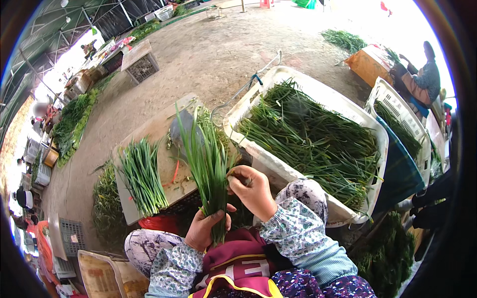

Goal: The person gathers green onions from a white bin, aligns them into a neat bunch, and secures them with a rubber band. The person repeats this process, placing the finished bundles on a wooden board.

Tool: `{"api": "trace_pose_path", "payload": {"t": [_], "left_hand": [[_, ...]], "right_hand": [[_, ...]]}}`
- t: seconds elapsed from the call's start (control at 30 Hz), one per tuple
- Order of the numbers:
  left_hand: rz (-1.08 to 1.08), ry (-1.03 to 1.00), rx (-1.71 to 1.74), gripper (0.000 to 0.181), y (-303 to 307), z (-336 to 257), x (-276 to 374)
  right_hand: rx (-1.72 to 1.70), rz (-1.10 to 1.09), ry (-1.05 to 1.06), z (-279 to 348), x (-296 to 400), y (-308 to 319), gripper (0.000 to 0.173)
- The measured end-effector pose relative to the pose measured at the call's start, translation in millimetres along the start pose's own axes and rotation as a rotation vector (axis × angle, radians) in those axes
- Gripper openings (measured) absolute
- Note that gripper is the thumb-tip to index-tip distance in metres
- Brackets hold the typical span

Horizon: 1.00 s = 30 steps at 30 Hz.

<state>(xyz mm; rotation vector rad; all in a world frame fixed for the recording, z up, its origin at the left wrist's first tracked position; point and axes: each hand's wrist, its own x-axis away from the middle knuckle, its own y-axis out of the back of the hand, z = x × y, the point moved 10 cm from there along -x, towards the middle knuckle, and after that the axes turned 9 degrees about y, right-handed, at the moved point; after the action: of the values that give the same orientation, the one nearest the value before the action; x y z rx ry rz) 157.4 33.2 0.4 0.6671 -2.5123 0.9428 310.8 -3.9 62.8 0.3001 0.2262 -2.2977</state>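
Note:
My left hand (205, 228) is closed around the lower part of a bunch of chive-like greens (207, 171), held upright over my lap with its leaf tips pointing away from me. At the bunch's right edge, my right hand (255, 192) has its thumb and fingers pinched together; what lies between the fingertips is too small to tell. A neat pile of similar greens (143, 175) rests on a board (128, 208) to the left. On that board are also a grey rounded object (183, 130), a red strip (172, 175) and plant scraps.
A white plastic crate (335, 108) full of loose greens stands at my right, with a bent metal hook (238, 93) at its far corner. Beyond it are another crate (400, 104) and a seated person (423, 82). More greens (110, 205) lie on the ground left of the board.

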Motion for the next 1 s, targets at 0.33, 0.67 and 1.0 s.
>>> {"api": "trace_pose_path", "payload": {"t": [0.33, 0.67, 1.0], "left_hand": [[-0.027, -0.070, 0.168, 0.025, 25.8, -13.5, -1.8], [-0.453, -0.748, -1.132, 0.068, 3.2, -79.0, 38.4], [-0.558, -0.804, -1.657, 0.064, -58.8, -56.4, 48.6]], "right_hand": [[-0.654, 0.750, -0.332, 39.0, 54.5, -47.5, 0.011], [0.213, 0.570, -0.118, -22.7, 60.4, -33.1, 0.045], [-0.673, 0.189, -0.413, -39.2, 80.9, -52.2, 0.082]]}}
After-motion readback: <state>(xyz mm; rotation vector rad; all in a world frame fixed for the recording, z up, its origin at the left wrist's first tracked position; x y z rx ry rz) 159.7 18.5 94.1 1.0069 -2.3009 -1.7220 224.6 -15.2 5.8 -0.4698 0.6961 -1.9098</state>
